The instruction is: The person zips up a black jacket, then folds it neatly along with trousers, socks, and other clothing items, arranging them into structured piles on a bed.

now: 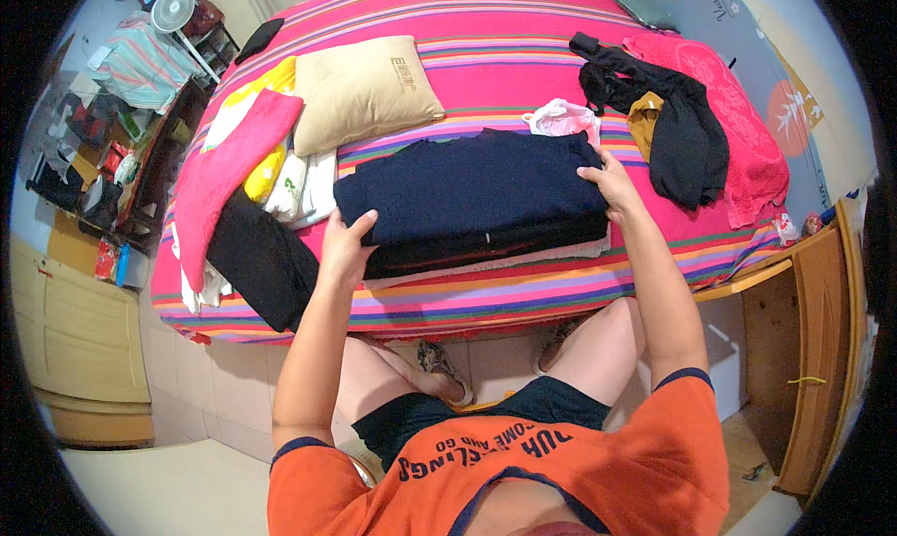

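A dark navy folded garment point(469, 185) lies on top of a stack of folded dark clothes point(483, 252) on the striped bedspread point(490, 305). My left hand point(347, 245) grips its left end, thumb on top. At the right end, my right hand point(608, 184) holds the same cloth between thumb and fingers. A pale folded cloth point(560, 259) shows along the bottom of the stack. Just behind the navy garment lies a white and pink plastic bag point(563, 119).
Left of the stack are a beige pillow point(364, 91), a pink garment point(245, 164), black cloth point(263, 259) and white folded clothes point(301, 185). Black clothing point(683, 129) and a pink towel-like cloth point(743, 129) lie at right. A wooden bed-side cabinet point(806, 354) stands at lower right.
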### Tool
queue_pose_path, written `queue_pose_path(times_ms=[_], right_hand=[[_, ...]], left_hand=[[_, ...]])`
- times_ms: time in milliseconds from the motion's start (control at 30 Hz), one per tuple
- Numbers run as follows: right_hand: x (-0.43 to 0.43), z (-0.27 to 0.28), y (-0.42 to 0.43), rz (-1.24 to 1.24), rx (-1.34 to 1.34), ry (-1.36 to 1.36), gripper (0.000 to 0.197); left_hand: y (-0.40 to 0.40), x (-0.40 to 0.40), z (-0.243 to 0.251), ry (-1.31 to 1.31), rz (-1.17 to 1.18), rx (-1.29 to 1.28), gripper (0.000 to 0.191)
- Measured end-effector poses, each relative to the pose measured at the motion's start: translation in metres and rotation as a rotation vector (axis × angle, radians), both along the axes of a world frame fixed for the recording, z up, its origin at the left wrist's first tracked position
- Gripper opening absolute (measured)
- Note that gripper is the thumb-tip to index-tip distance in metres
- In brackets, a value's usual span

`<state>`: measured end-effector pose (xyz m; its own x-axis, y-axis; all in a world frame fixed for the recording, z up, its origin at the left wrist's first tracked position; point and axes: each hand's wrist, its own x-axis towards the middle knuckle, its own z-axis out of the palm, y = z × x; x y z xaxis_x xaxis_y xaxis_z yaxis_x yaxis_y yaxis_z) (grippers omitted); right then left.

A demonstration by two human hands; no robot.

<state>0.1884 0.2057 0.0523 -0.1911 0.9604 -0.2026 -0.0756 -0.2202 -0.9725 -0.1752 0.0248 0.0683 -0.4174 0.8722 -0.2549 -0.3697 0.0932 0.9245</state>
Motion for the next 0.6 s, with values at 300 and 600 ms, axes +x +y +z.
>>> queue_pose_path(times_ms=[300,600], right_hand=[[-0.013,0.018,-0.032,-0.138,0.978,-1.053,0.054],[-0.073,-0.017,-0.005,0.389,0.609,-1.35,0.065]], left_hand=[[-0.015,-0.023,0.007,1.449,0.228,-0.04,0.071],[0.076,0.013,-0.028,1.728,-0.429,-0.359,0.061]])
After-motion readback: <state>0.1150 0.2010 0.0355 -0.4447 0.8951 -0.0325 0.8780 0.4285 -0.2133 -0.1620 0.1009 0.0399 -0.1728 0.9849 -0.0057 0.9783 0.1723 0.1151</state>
